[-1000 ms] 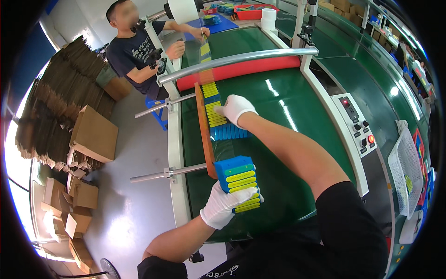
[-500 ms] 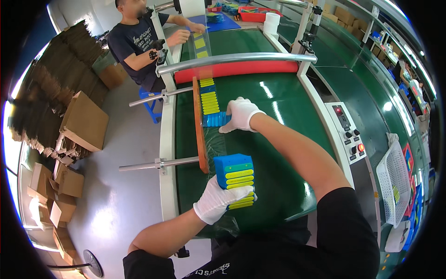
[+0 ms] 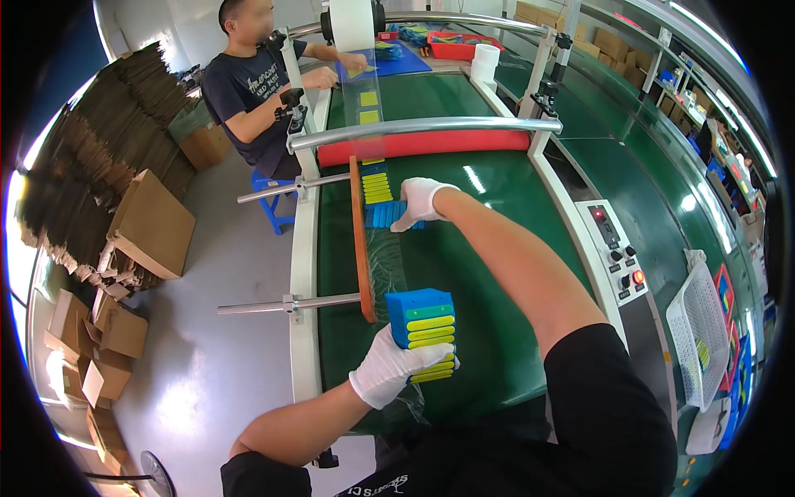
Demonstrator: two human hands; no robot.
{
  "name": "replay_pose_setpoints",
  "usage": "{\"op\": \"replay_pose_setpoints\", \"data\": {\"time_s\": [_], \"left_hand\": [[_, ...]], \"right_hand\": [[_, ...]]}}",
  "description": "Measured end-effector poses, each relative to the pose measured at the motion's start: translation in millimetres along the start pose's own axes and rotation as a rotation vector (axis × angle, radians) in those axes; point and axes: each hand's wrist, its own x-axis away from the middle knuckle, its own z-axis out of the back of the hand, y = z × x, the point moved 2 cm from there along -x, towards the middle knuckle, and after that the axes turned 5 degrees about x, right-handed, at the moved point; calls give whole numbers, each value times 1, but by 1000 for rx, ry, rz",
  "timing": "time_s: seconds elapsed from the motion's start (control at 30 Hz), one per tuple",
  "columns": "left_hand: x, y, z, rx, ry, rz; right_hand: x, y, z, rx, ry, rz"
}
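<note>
Head view: left hand (image 3: 396,364) grips upright blue-yellow stack (image 3: 423,330); right hand (image 3: 421,201) lies open on packs (image 3: 387,214) lined belt-wise.

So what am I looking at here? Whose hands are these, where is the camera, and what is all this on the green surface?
No robot here: the camera sits on a worker's head and looks down, which bends the edges. Both white-gloved hands are that worker's. The left hand grips a stack of blue and yellow packs. The right hand reaches out and rests on a row of blue packs lying on the green conveyor belt. An orange guide rail runs along the belt, with a red roller across it. Another person sits farther up the line.
</note>
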Motion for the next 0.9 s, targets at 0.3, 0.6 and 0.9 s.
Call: {"op": "replay_pose_setpoints", "data": {"time_s": [0.3, 0.6, 0.9], "left_hand": [[0, 1, -3, 22, -9, 4], [0, 3, -3, 8, 8, -6], [6, 6, 4, 94, 50, -50]], "right_hand": [[-3, 8, 19, 135, 34, 88], [86, -6, 28, -35, 143, 176], [123, -1, 16, -173, 660, 2]]}}
